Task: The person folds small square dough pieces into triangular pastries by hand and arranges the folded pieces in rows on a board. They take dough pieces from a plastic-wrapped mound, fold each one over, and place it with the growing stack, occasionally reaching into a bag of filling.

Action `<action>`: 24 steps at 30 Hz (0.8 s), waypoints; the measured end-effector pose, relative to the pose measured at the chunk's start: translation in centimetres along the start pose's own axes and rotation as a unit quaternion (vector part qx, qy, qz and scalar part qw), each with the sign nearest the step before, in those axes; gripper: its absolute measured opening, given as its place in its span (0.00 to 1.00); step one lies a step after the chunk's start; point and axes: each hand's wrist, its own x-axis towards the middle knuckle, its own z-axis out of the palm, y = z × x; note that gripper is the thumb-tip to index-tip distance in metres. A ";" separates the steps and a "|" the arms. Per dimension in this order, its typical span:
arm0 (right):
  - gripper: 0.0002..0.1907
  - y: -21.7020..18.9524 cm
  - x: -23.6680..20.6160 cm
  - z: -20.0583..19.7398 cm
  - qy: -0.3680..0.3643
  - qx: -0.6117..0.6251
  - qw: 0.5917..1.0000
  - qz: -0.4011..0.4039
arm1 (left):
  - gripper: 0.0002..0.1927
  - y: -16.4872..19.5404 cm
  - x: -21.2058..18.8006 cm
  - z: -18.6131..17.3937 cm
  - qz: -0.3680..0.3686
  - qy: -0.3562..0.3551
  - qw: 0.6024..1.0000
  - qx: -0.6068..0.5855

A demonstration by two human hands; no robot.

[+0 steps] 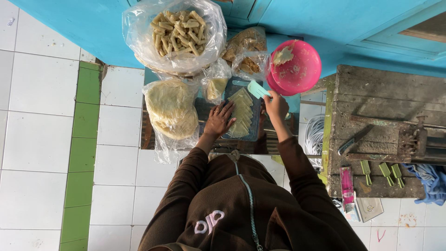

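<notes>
My left hand [219, 119] lies flat with fingers spread on the dark cutting board [255, 125], beside a row of pale yellow dough pieces [241, 113]. My right hand [277, 105] grips a light green plastic scraper [258, 89], held over the far end of the dough row. Brown sleeves cover both arms.
A clear bag of rolled dough sticks [177, 32] sits at the back. A bagged slab of dough [171, 108] lies to the left. A pink bowl [296, 68] with dough scraps stands at the right. A worn wooden bench [381, 135] bears a knife, green combs and a metal press.
</notes>
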 end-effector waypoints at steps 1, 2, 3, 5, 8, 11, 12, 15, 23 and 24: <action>0.16 0.0 -0.3 -0.2 -0.004 0.019 1.000 0.001 | 0.32 0.0 0.1 0.0 -0.001 0.002 1.000 0.000; 0.16 -0.1 -0.7 -0.1 -0.012 0.031 0.999 -0.014 | 0.32 -0.1 0.0 0.0 -0.001 0.002 1.000 0.000; 0.16 -0.4 -1.1 0.1 -0.020 0.042 0.998 -0.028 | 0.32 0.0 0.0 0.0 0.001 0.001 1.000 -0.001; 0.16 -0.9 -1.5 0.6 -0.026 0.038 0.998 -0.043 | 0.32 0.0 0.0 0.0 0.003 0.006 1.000 -0.002; 0.15 -1.4 -1.0 1.6 -0.024 0.014 0.999 -0.031 | 0.32 -0.1 -0.1 0.1 0.004 0.007 1.000 0.001; 0.15 -1.2 -0.4 1.8 -0.031 0.019 0.999 0.016 | 0.32 -0.1 -0.1 0.1 0.001 0.005 1.000 -0.005; 0.15 -1.0 -0.3 1.6 -0.039 0.016 0.999 0.033 | 0.32 0.0 -0.1 0.1 -0.001 0.003 1.000 -0.008; 0.14 -0.2 -0.4 0.7 -0.042 0.006 0.998 0.048 | 0.32 0.1 -0.1 0.0 0.003 0.007 1.000 -0.001; 0.14 -1.8 -1.0 -0.2 -0.052 0.028 0.997 0.046 | 0.32 0.1 -0.2 -0.1 0.005 0.011 1.000 0.000; 0.15 -2.3 -0.8 0.3 -0.054 0.018 0.997 0.042 | 0.32 0.1 -0.2 -0.1 0.007 0.015 1.000 0.001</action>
